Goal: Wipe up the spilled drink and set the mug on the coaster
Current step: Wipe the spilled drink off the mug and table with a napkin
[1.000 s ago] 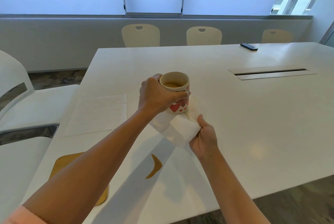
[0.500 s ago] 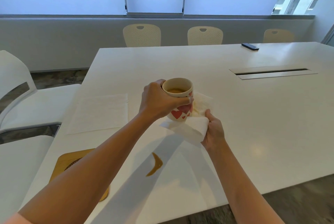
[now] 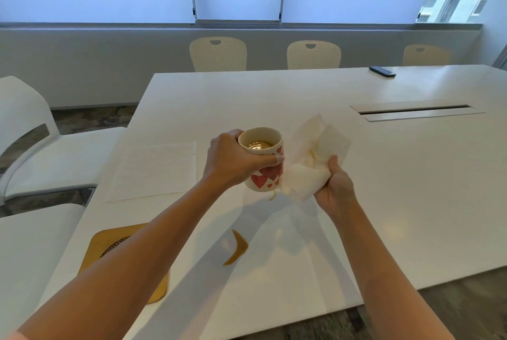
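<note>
My left hand (image 3: 236, 164) grips a cream mug (image 3: 263, 175) with red hearts, lifted above the white table (image 3: 384, 175); brown drink sits inside it. My right hand (image 3: 337, 188) holds a crumpled white paper towel (image 3: 310, 164) with a brown stain, just right of the mug. A curved brown spill (image 3: 237, 247) lies on the table nearer to me, and a thin streak of spill (image 3: 273, 195) shows below the mug. A yellow-brown coaster (image 3: 109, 243) lies at the near left, partly hidden by my left forearm.
A flat white paper napkin (image 3: 156, 169) lies left of the mug. A cable slot (image 3: 417, 113) sits in the table at the right, a dark phone (image 3: 382, 71) at the far edge. White chairs (image 3: 33, 153) stand at the left, beige chairs (image 3: 218, 53) beyond the table.
The mug has risen off the table in my left hand. My right hand has pulled the paper towel out from under the mug and lifted it to the right, unfolding.
</note>
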{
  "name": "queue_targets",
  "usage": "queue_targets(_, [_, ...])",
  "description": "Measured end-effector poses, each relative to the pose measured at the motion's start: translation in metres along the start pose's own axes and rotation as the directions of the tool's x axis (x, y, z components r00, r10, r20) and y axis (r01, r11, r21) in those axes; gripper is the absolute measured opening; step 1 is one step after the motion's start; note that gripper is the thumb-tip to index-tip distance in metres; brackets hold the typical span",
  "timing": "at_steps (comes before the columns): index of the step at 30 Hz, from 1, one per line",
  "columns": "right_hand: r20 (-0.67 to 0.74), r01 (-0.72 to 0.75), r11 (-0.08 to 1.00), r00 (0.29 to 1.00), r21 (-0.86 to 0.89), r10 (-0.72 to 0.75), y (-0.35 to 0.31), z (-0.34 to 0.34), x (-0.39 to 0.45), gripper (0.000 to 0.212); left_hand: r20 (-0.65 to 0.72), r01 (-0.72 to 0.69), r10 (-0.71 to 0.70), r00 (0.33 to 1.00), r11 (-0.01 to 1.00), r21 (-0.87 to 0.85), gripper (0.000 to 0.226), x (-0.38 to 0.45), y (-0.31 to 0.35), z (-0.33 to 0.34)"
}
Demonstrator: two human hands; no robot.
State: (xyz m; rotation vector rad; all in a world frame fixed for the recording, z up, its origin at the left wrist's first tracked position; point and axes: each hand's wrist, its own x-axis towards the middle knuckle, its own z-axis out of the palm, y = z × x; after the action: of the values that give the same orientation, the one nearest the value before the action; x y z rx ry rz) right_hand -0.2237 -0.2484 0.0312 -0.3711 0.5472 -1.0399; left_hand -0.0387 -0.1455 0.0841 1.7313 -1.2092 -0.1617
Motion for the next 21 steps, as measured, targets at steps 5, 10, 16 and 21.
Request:
queue_targets(5, [0.077,0.083,0.971,0.995,-0.226,-0.067,-0.003,-0.016,0.005,0.031,-0.022,0.031,-0.032,0.999,0.999,-0.019,0.072,0.001,-0.005,-0.006])
queue_targets(10, [0.018,0.236,0.684,0.950,-0.690,-0.310,0.002,-0.025,0.011,0.036,-0.045,0.045,-0.046,0.998,0.999,-0.017,0.073,0.003,-0.008,-0.012])
queue_targets(16, [0.167,0.266,0.135,0.851,-0.955,-0.498,0.010,-0.027,0.021,0.052,-0.048,0.060,-0.061,0.997,0.998,-0.017,0.074,0.001,-0.012,-0.014])
queue_targets(21, [0.210,0.200,-0.066,0.897,-0.978,-0.390,0.019,-0.032,0.032,0.041,-0.041,0.066,-0.067,0.997,0.998,-0.014,0.072,-0.002,-0.018,-0.015])
